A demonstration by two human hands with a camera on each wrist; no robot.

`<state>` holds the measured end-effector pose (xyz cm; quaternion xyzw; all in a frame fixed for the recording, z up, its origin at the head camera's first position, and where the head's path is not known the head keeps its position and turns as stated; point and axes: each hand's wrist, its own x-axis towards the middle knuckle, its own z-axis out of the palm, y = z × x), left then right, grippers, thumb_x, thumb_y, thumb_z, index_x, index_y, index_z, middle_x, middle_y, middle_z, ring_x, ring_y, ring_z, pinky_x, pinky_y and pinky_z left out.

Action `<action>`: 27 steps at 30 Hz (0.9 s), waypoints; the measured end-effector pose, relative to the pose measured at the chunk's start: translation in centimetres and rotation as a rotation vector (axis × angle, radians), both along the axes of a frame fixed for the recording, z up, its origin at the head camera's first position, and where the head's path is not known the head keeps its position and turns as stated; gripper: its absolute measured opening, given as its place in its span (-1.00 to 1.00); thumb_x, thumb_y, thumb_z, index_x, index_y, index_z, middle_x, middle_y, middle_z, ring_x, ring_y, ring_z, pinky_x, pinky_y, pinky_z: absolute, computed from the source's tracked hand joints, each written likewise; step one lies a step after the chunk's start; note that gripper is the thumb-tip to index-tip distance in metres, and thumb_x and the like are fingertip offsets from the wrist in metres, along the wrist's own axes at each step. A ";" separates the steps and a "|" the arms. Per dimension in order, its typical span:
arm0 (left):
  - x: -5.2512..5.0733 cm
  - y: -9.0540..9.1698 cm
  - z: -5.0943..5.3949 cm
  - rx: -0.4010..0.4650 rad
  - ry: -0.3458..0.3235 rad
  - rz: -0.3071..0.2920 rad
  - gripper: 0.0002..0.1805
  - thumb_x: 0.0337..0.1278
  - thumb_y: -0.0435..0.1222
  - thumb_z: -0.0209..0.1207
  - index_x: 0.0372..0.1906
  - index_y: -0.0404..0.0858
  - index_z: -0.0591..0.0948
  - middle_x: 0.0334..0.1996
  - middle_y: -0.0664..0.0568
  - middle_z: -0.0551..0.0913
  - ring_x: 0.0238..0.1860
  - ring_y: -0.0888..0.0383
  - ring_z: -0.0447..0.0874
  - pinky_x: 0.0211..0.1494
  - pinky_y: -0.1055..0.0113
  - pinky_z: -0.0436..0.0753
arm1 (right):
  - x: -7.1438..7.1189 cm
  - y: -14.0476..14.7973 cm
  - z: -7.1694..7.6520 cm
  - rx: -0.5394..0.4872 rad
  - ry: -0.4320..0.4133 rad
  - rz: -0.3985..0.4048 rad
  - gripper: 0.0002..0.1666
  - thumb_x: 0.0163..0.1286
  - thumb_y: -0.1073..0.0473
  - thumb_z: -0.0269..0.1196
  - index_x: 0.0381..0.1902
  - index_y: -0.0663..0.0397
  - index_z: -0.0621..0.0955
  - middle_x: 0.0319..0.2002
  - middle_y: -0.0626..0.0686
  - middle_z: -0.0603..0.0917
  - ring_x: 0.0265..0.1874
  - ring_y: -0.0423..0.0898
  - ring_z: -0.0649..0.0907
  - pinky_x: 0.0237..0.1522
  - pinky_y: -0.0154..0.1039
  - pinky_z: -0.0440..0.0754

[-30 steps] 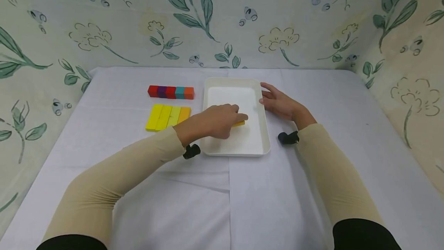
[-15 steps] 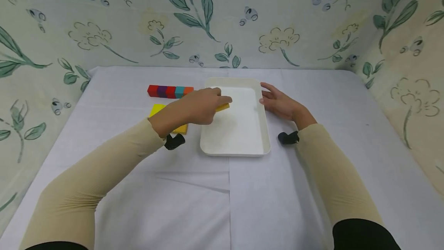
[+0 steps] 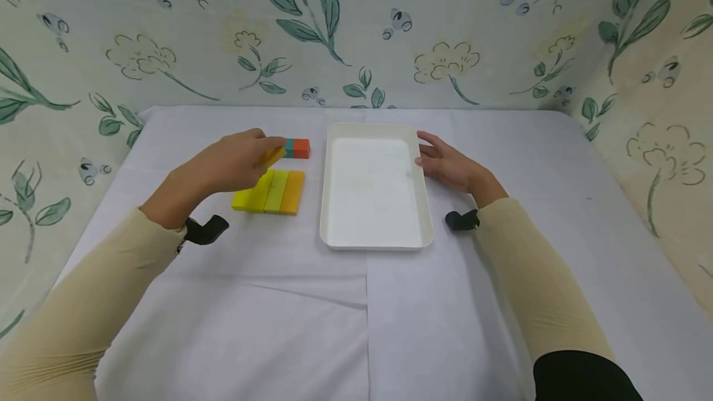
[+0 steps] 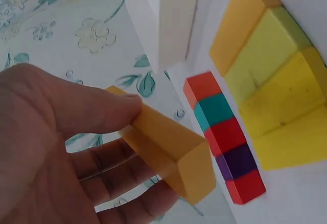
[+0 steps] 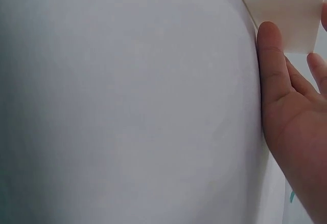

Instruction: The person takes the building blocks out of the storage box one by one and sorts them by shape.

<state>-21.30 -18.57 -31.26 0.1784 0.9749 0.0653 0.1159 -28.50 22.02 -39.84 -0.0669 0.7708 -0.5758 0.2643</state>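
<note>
My left hand point(image 3: 228, 163) pinches an orange-yellow rectangular block point(image 4: 168, 152) between thumb and fingers. It hovers over the left part of a row of small coloured cubes point(image 3: 301, 148), hiding most of them in the head view. Red, purple, teal and orange cubes show in the left wrist view. Just nearer lie several flat yellow to orange blocks point(image 3: 276, 192), side by side and touching. A white rectangular tray point(image 3: 375, 203) with nothing in it stands right of them. My right hand point(image 3: 453, 167) rests its fingertips against the tray's right wall, fingers relaxed.
A white cloth point(image 3: 312, 339) with creases covers the table. Behind and beside it hangs a leaf-and-flower patterned curtain point(image 3: 356, 30). The tray's raised left wall stands close to the yellow blocks.
My left hand has carried the orange-yellow block out of the tray, left and away from me, to above the coloured cubes. The right hand and tray have stayed put.
</note>
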 end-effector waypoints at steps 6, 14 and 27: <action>-0.5 -4.3 -0.5 0.045 -0.059 0.127 -0.34 0.24 -0.37 0.09 0.47 -0.17 0.30 0.16 -0.28 0.45 -0.03 -0.17 0.49 -0.15 0.10 0.73 | -0.7 0.3 -1.0 0.028 0.018 -0.020 -0.02 0.49 0.16 0.14 0.60 -0.34 -0.18 0.63 0.00 -0.10 0.60 0.04 0.09 0.60 0.05 0.08; -1.7 -8.0 -2.5 0.067 -0.103 0.193 -0.32 0.23 -0.33 0.14 0.47 -0.26 0.29 0.20 -0.39 0.46 0.02 -0.24 0.42 0.03 -0.08 0.69 | -0.9 0.4 -1.2 0.039 0.040 -0.003 0.00 0.49 0.14 0.15 0.60 -0.32 -0.20 0.63 0.01 -0.08 0.59 0.04 0.09 0.60 0.06 0.07; -3.0 -8.9 -5.4 0.074 -0.241 0.294 -0.28 0.19 -0.28 0.12 0.48 -0.24 0.25 0.25 -0.44 0.37 0.00 -0.22 0.46 0.11 -0.11 0.64 | -0.8 0.3 -1.3 0.035 0.030 -0.009 -0.02 0.50 0.15 0.14 0.60 -0.35 -0.19 0.63 -0.02 -0.08 0.59 0.03 0.10 0.59 0.06 0.09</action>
